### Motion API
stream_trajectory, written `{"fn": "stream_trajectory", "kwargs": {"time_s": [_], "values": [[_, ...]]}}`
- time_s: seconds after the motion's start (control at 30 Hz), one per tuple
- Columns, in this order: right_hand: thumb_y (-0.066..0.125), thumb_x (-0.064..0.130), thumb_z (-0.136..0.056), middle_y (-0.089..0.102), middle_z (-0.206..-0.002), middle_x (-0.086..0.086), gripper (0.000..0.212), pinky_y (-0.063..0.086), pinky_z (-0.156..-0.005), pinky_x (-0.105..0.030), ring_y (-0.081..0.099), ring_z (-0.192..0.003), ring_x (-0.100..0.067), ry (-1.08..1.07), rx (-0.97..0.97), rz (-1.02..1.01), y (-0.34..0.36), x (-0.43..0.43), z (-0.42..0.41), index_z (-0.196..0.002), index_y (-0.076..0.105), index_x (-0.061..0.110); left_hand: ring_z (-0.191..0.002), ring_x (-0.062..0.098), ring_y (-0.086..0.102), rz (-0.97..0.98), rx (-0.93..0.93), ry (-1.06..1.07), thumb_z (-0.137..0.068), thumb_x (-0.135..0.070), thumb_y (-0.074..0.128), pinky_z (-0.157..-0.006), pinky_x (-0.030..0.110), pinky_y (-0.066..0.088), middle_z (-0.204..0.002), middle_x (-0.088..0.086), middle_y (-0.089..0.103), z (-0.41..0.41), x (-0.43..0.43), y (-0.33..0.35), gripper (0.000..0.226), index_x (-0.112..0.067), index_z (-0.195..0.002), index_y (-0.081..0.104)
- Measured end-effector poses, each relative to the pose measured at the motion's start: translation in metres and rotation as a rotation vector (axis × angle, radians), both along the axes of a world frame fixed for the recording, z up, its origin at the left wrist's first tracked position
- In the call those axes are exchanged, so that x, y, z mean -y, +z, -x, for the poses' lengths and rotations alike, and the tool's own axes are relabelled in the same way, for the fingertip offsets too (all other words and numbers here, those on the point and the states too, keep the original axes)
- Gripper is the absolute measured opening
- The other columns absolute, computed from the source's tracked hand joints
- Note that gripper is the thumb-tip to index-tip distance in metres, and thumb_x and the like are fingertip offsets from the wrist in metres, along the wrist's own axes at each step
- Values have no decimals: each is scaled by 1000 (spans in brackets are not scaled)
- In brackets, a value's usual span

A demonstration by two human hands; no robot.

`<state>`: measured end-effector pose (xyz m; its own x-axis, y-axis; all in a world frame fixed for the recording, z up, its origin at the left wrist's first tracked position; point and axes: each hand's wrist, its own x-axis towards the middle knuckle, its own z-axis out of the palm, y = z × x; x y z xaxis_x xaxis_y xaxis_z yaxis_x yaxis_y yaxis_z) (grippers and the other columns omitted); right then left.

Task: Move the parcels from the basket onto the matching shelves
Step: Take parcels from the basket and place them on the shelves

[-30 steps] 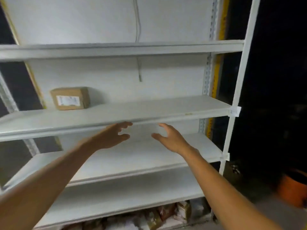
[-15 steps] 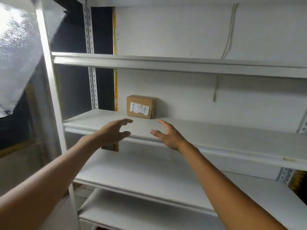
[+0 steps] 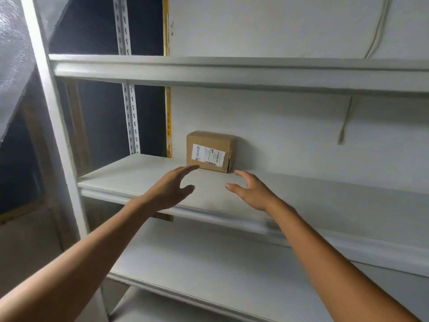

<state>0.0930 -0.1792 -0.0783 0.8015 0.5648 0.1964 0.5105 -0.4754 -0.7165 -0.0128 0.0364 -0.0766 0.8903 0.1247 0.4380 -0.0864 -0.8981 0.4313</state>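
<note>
A small brown cardboard parcel [image 3: 210,151] with a white label stands at the back of the middle white shelf [image 3: 130,173], against the wall. My left hand [image 3: 170,189] reaches toward it over the shelf, fingers straight, fingertips just short of the parcel's lower left corner. My right hand [image 3: 250,191] is held out to the right of it, fingers spread and relaxed, a little short of the parcel's lower right corner. Both hands hold nothing. The basket is out of view.
White metal shelving: an upper shelf [image 3: 209,70] above, a lower shelf [image 3: 209,263] beneath my arms. A white upright post [image 3: 53,126] stands at the left. A cable [image 3: 346,122] hangs on the wall at right. Silvery sheeting [image 3: 14,54] is at far left.
The view has swung left and closer to the shelving, so the parcel now sits centred. Both hands have moved forward over the middle shelf toward the parcel.
</note>
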Motion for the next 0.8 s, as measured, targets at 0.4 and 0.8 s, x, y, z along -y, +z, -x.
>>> {"fn": "stream_trajectory", "kwargs": {"time_s": [0.4,0.8], "values": [[65,37,-89,28,-157,-5,79,28,-108,-31,30,-142,-21,-55,-43,-122,-7,-72,-166,-153,21,21,-141,27,30,76,-115,86,-93,-21,58,-110,45,31,-157,1,24,-135,-92,-4,70,-30,-150,18],[60,40,-91,36,-153,-4,72,33,-95,-30,38,-136,-22,-216,-63,-149,-12,-111,-237,-151,25,23,-135,33,37,145,-80,-4,-92,-17,59,-102,45,41,-152,10,32,-240,-170,-24,56,-36,-133,26]]}}
